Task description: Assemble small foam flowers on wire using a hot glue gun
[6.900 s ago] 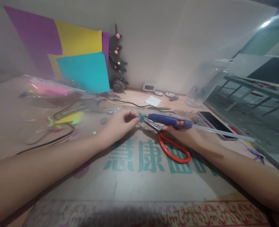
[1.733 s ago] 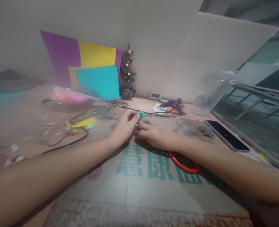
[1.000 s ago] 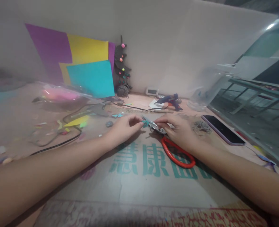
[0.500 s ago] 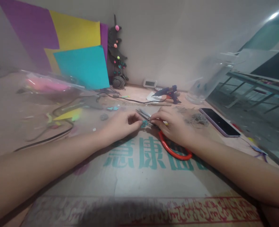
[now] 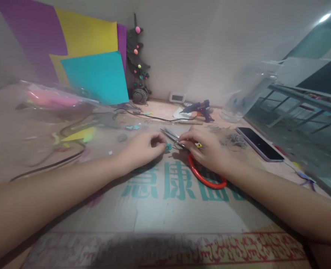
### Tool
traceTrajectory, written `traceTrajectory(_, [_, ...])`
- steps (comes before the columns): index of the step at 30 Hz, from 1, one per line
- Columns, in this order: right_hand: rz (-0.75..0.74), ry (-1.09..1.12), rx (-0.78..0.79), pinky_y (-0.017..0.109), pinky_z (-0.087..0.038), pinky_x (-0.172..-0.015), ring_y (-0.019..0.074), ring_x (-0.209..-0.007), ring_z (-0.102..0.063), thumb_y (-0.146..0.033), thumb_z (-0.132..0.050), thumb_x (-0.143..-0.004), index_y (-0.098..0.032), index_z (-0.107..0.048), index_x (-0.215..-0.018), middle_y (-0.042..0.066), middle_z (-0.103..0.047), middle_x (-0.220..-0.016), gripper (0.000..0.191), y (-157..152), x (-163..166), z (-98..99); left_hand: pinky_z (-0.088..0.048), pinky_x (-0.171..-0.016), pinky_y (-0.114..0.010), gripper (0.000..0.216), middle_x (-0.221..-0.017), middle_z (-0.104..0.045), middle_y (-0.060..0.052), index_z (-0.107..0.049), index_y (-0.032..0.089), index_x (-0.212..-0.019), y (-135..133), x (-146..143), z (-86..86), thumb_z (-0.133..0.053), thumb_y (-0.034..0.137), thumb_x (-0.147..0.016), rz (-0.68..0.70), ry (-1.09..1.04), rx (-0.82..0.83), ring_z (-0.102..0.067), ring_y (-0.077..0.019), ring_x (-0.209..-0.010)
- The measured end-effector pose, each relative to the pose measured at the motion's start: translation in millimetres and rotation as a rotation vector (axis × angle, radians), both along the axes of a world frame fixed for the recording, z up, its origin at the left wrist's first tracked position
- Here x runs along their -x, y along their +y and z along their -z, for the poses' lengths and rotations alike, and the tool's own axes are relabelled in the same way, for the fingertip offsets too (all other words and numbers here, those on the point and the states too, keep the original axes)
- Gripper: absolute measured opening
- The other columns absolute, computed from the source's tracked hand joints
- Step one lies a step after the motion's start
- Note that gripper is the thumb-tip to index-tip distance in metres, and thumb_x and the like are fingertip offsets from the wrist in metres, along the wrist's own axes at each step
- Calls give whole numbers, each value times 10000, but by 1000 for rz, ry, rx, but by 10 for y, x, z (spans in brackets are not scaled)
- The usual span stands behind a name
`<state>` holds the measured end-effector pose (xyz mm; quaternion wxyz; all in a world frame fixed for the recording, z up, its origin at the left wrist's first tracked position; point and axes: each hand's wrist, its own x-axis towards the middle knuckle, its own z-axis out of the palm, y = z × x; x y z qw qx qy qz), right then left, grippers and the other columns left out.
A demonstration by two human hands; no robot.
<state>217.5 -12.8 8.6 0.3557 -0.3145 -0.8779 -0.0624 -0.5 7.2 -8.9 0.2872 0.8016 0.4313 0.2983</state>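
Note:
My left hand [image 5: 151, 147] is closed in a pinch on a small teal piece [image 5: 168, 147], which pokes out past its thumb and fingertip. Just to the right, the thumb and fingers of my right hand [image 5: 197, 144] press together; what lies between them is too small to make out. Scissors with a red handle [image 5: 207, 183] are below and behind my right hand, which partly covers them. Their metal blades [image 5: 169, 133] point up and left between the two hands. A bit of yellow [image 5: 199, 145] shows by my right fingers.
Printed cardboard [image 5: 165, 220] covers the work surface. Toward the wall are a glue gun [image 5: 196, 108], a small white-framed display [image 5: 177, 98] and teal scraps [image 5: 132, 127]. Grey yarn [image 5: 236, 141] and a phone [image 5: 259, 144] lie at right. A black cord [image 5: 53, 163] runs along the left.
The teal piece and my left fingertips have shifted slightly left, leaving a little more space before my right fingers. The whole view has also moved slightly.

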Motion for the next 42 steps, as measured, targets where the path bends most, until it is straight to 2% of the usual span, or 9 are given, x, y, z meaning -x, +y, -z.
traceTrajectory(6, [21, -17, 38, 306, -396, -667, 169, -704, -542, -206, -540, -950, -194, -624, -873, 25, -604, -737, 114, 8, -5, 0, -406, -649, -314, 207, -793, -727, -40, -708, 209, -775, 3, 2, 3, -523, 281, -836, -6, 176, -105, -624, -225, -735])
traceTrajectory(11, [37, -23, 49, 305, -389, -656, 171, -704, -543, -214, -537, -951, -194, -631, -875, 28, -607, -735, 122, 16, -12, 6, -450, -816, -348, 298, -1003, -729, -61, -694, 210, -1097, 14, 21, 27, -503, 239, -870, -71, 89, -154, -636, -257, -935])
traceTrajectory(13, [30, -19, 40, 302, -388, -649, 169, -697, -537, -212, -535, -952, -194, -630, -876, 26, -601, -728, 123, 16, -11, 9, -441, -886, -355, 320, -1065, -706, -70, -672, 208, -1153, 6, 27, 11, -469, 260, -912, -40, 3, -203, -620, -251, -1007])
traceTrajectory(15, [23, -18, 19, 300, -386, -644, 165, -688, -528, -212, -534, -954, -194, -628, -875, 23, -588, -719, 124, 16, -9, 14, -415, -943, -363, 323, -1105, -686, -78, -696, 214, -1112, -15, 26, -19, -428, 305, -956, 54, -53, -268, -594, -248, -1070])
traceTrajectory(18, [4, -23, -33, 294, -391, -645, 160, -690, -520, -208, -534, -955, -193, -628, -874, 19, -566, -712, 125, 13, -4, 19, -398, -923, -374, 321, -1026, -674, -76, -724, 219, -1047, -57, 11, -58, -441, 348, -965, 156, -30, -314, -578, -249, -1023])
traceTrajectory(26, [-36, -82, -108, 283, -410, -633, 159, -693, -525, -189, -525, -958, -191, -632, -881, 20, -567, -716, 132, 8, 7, 28, -394, -875, -356, 311, -950, -657, -60, -701, 219, -918, -62, 2, -24, -429, 359, -976, 268, 32, -286, -569, -230, -969])
traceTrajectory(31, [-40, -94, -119, 273, -419, -625, 158, -700, -529, -173, -502, -963, -178, -636, -890, 33, -586, -741, 153, 19, -10, 64, -406, -847, -333, 251, -894, -687, -38, -697, 210, -828, -53, -5, -3, -519, 330, -958, 282, -2, -285, -597, -201, -904])
traceTrajectory(35, [-45, -102, -128, 265, -423, -631, 155, -699, -532, -165, -511, -959, -163, -643, -888, 34, -590, -733, 150, 22, -12, 67, -408, -805, -317, 223, -830, -692, -20, -705, 209, -768, -46, -9, -23, -602, 339, -917, 229, 0, -267, -604, -184, -847])
traceTrajectory(42, [-44, -95, -156, 260, -417, -623, 147, -673, -524, -215, -585, -933, -143, -667, -929, 27, -574, -719, 109, 18, 2, 71, -377, -836, -339, 162, -786, -678, 6, -716, 207, -741, -48, 6, -45, -692, 314, -861, 168, -12, -283, -594, -172, -830])
